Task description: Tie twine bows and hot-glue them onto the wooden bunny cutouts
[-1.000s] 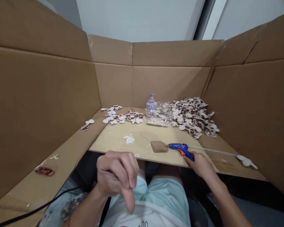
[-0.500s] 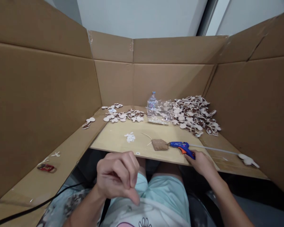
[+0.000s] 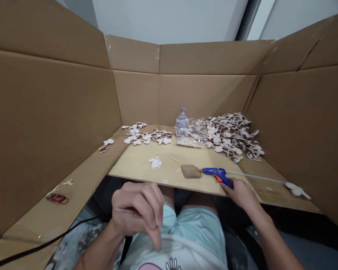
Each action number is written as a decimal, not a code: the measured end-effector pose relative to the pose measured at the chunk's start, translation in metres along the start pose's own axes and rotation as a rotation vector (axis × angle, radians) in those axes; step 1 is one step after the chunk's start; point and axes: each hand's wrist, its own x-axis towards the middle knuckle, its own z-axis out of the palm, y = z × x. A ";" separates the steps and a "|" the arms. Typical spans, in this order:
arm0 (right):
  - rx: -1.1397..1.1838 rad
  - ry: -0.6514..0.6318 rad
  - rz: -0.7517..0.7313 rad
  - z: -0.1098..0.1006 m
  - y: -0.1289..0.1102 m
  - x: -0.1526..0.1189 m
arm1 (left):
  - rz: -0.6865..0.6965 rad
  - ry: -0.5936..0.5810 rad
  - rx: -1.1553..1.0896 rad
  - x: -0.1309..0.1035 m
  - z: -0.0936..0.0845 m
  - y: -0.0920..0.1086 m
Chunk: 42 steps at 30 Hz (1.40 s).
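Observation:
My right hand [image 3: 240,192] grips the handle of a blue hot glue gun [image 3: 218,173] with an orange trigger, at the board's front edge. Its nozzle touches or rests on a brown flat patch [image 3: 190,171], and a long glue stick [image 3: 256,176] runs out of its back. My left hand [image 3: 139,208] hovers over my lap in front of the board, fingers curled in and thumb pointing down; whatever is inside them is hidden. Left of the patch lie a thin pale cord [image 3: 175,160] and a small heap of white pieces [image 3: 156,162].
Cardboard walls [image 3: 205,60] enclose the wooden board [image 3: 132,161]. A big pile of brown-and-white shapes [image 3: 231,135] sits back right, beside a plastic bottle [image 3: 182,119] and clear bag. More shapes [image 3: 146,138] lie back left. A red object [image 3: 56,198] rests on the left cardboard.
My left hand has shifted slightly left, its thumb now pointing more steeply down. The glue gun and my right hand stay in place against the patch.

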 end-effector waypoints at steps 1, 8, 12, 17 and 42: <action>0.001 -0.001 -0.001 0.000 0.000 0.000 | -0.005 -0.006 0.004 0.000 0.000 0.000; 0.003 -0.006 -0.001 0.001 0.000 0.001 | -0.005 -0.016 0.054 0.003 0.004 0.002; 0.003 0.006 -0.003 0.002 0.001 0.001 | 0.015 -0.024 0.086 0.004 0.006 0.003; 0.002 0.008 -0.002 0.001 0.001 0.000 | 0.025 -0.002 0.109 0.007 0.009 0.005; 0.025 0.036 -0.008 0.003 0.002 0.000 | -0.034 -0.036 0.152 0.001 -0.013 -0.005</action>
